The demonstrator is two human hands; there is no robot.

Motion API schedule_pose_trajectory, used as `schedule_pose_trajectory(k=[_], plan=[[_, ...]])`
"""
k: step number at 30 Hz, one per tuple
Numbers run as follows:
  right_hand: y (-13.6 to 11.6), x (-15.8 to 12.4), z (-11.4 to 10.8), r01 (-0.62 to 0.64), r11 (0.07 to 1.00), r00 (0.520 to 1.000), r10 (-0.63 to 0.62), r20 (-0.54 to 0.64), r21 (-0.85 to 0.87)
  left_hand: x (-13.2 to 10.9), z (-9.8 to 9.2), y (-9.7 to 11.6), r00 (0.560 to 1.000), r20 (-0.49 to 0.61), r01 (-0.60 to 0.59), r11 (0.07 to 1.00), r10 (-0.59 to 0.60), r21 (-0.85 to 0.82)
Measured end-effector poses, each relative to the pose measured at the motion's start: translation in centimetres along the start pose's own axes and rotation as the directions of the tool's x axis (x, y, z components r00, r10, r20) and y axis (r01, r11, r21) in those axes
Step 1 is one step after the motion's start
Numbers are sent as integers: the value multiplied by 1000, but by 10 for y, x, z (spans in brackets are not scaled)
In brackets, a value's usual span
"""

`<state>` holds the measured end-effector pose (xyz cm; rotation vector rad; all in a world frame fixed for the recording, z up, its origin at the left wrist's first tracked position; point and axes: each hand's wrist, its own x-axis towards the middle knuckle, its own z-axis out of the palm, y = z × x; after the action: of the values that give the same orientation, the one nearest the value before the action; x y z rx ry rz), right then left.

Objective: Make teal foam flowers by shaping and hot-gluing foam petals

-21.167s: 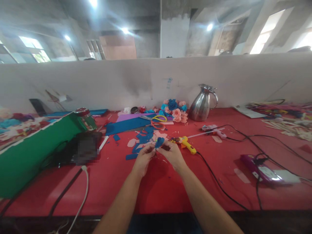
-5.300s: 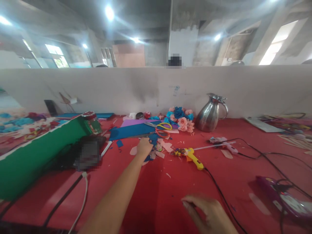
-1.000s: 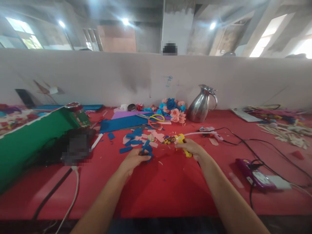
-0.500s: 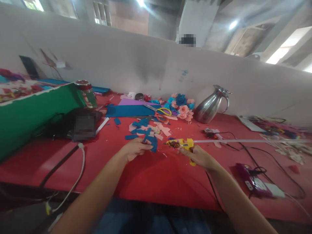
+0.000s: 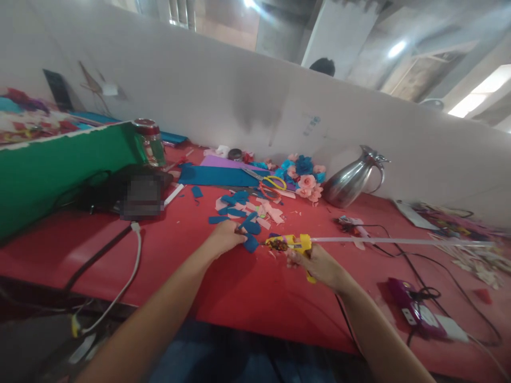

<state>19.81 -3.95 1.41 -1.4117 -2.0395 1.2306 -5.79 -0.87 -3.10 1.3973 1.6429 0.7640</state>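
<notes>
Between the fingers of my left hand point(image 5: 227, 237) is a blue paper petal point(image 5: 251, 243), held just above the red tabletop point(image 5: 239, 292). My right hand point(image 5: 321, 266) is wrapped round the handle of a yellow glue gun point(image 5: 295, 243). The gun's nozzle points left and comes close to the petal; I cannot tell whether they touch. A long clear glue stick point(image 5: 383, 241) juts out of its back. Just beyond my hands lies a pile of blue and pink cut pieces point(image 5: 267, 210).
Scissors point(image 5: 271, 182) rest on blue sheets point(image 5: 215, 175) beside a bunch of paper roses point(image 5: 306, 181). A steel jug point(image 5: 347, 181) stands at the back. On the right are a purple power strip point(image 5: 415, 308) and cords. Left are a green box point(image 5: 67, 175) and a jar point(image 5: 150, 142).
The glue gun's nozzle has moved nearer to the blue petal in my left hand. The petal is tilted differently. The whole view has shifted slightly with my head.
</notes>
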Motion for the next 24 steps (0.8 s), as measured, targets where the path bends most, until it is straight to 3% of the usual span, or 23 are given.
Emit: schedule_pose_trajectory(k=[9,19,24], plan=[[-14,8,11,26,997,999,-24,23,-67,6,-3,-3,992,-50,-92,947,113,307],[-20,18,15,32,997,993,-25,113,-67,1,-6,1,987,22,-156,908,160,389],[-17,20,17,26,996,997,-19,73,-85,2,-6,1,985,49,-172,912,166,374]])
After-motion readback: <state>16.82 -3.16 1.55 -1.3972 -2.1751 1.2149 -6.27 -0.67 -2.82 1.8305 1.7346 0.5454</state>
